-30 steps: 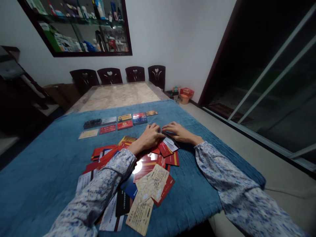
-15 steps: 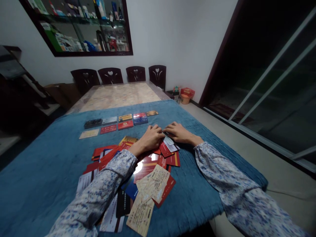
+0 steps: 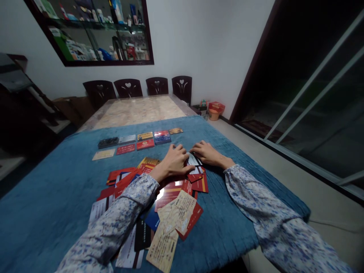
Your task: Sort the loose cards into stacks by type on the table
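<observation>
My left hand (image 3: 174,161) is curled at the top of a loose heap of plastic cards, its thumb lying across a white card (image 3: 196,170). Facing it, my right hand (image 3: 207,153) has its fingers bent around the far edge of a pale card (image 3: 194,159). Both hands grip this small bunch between them; some fingertips are hidden. Under and beside them lie red cards (image 3: 201,184). Nearer me are beige cards (image 3: 184,206), a black card (image 3: 142,235) and a blue card (image 3: 152,217). My left forearm covers part of the heap.
Beyond the hands, stacked cards stand in two rows, among them a black stack (image 3: 108,143), a red one (image 3: 145,144) and a blue one (image 3: 162,140). A blue cloth (image 3: 57,178) covers the near table. Dark chairs (image 3: 182,89) line the far end.
My left thumb has stretched out to the right across a white card. The pale and white cards between my hands have shifted and show more. The rest of the heap looks the same.
</observation>
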Available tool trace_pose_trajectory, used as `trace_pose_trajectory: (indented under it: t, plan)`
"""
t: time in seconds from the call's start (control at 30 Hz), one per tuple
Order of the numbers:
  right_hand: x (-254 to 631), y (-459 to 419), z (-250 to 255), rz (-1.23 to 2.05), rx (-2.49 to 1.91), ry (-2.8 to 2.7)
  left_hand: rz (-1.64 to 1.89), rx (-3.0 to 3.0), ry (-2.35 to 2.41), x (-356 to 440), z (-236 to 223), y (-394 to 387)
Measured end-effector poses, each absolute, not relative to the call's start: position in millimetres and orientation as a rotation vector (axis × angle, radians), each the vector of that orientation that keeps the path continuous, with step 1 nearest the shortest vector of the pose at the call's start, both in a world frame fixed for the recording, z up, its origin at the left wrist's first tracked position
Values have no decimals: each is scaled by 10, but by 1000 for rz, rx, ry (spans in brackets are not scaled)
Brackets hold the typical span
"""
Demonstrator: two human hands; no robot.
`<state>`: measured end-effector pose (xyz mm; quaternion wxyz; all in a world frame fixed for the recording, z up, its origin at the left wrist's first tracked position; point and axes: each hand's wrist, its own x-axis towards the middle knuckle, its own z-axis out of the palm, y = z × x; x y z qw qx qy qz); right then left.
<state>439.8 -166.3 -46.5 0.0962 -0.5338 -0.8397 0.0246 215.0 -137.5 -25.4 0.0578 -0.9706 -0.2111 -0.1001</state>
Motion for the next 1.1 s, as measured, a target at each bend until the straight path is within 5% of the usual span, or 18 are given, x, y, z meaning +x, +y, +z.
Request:
trace_pose_trajectory:
  t: [0.67,1.1]
  plan:
    - [4493,-1582,-609,97,-1441,-2481,-155,-3081,-854,2003,-78,-1276]
    - [4473,-1526,-672,-162,-1296,-2461,-87,-3087,-914,1933,-25,-1218]
